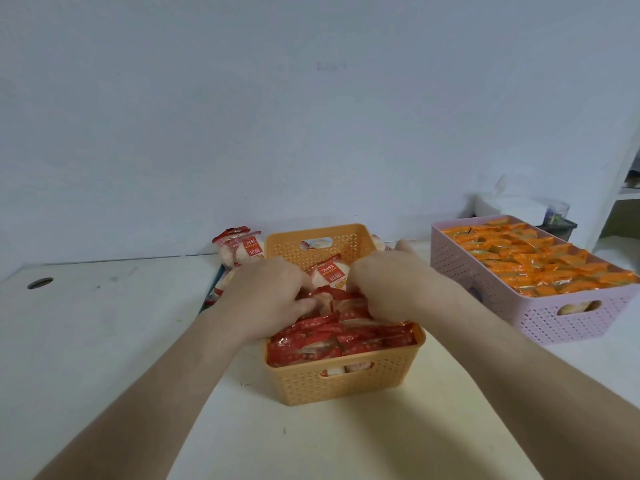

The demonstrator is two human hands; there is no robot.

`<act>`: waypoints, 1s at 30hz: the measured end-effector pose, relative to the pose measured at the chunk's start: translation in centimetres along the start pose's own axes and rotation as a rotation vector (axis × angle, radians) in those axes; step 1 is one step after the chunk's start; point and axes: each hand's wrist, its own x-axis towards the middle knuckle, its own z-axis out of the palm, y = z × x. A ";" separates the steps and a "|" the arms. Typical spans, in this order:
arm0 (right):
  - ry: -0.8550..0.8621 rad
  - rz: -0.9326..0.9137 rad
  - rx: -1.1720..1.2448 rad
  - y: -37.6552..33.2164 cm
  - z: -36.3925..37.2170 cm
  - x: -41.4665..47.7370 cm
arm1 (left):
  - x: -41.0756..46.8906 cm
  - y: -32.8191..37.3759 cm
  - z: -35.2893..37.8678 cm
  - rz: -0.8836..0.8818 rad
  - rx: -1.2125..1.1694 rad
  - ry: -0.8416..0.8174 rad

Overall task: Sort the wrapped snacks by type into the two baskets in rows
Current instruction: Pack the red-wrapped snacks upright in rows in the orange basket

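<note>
An orange basket (341, 384) stands in front of me, holding red-and-white wrapped snacks (341, 336) in rows across its near half. My left hand (265, 292) and my right hand (388, 287) are both inside it, fingers curled on the red-wrapped snacks at the middle row. One snack (329, 273) stands upright just behind my hands. A pink basket (540, 315) to the right is packed with orange-wrapped snacks (533, 261) in rows. A few more red-and-white snacks (239, 249) lie loose on the table behind the orange basket's left corner.
A white wall runs close behind the table. A round cable hole (40, 283) sits at the far left of the tabletop. A white bag and a small clear container (557, 211) stand behind the pink basket. A shelf unit (623, 202) rises at the far right.
</note>
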 end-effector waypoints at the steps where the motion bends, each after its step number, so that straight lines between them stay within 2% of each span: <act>1: -0.091 -0.018 0.028 0.2 -0.4 -0.1 | -0.1 -0.1 -0.1 -0.007 -0.098 -0.051; 3: -0.320 -0.032 0.171 1.3 -1.7 0.0 | 0.1 -0.3 -0.3 -0.034 -0.264 -0.131; 4: -0.360 -0.036 0.268 1.9 -2.2 0.2 | 0.2 -0.5 -0.3 -0.052 -0.305 -0.135; 5: -0.308 -0.023 0.357 2.5 -2.4 0.8 | 0.6 -0.7 -0.2 -0.067 -0.323 -0.123; 7: -0.081 0.042 0.439 3.3 -2.2 2.4 | 1.7 -1.0 -0.1 -0.079 -0.286 -0.078; 8: 0.017 0.077 0.389 3.2 -1.8 3.1 | 2.4 -1.1 -0.1 -0.079 -0.231 -0.063; 10: 0.060 0.122 0.222 2.4 -1.0 4.5 | 4.3 -1.0 -0.4 -0.074 -0.104 -0.072; 12: -0.017 0.111 0.054 1.2 0.0 5.3 | 6.1 -0.6 0.0 -0.087 0.018 -0.164; 14: -0.091 0.109 -0.063 0.4 0.5 5.6 | 7.5 -0.3 1.2 -0.124 0.101 -0.328; 17: -0.107 0.136 -0.088 0.4 1.1 5.8 | 8.8 -0.4 2.9 -0.181 0.028 -0.466; 19: -0.064 0.135 -0.037 0.6 1.4 5.9 | 9.0 -0.2 3.0 -0.209 0.012 -0.371; 24: 0.145 0.145 0.089 1.5 1.4 6.0 | 6.6 -0.1 0.5 -0.146 0.215 0.141; 27: 0.272 0.130 0.107 1.7 1.7 6.6 | 4.4 -1.1 -0.7 -0.138 0.109 0.176; 30: 0.231 0.095 0.205 1.5 1.9 7.7 | 2.0 -1.6 -1.3 -0.107 0.033 0.114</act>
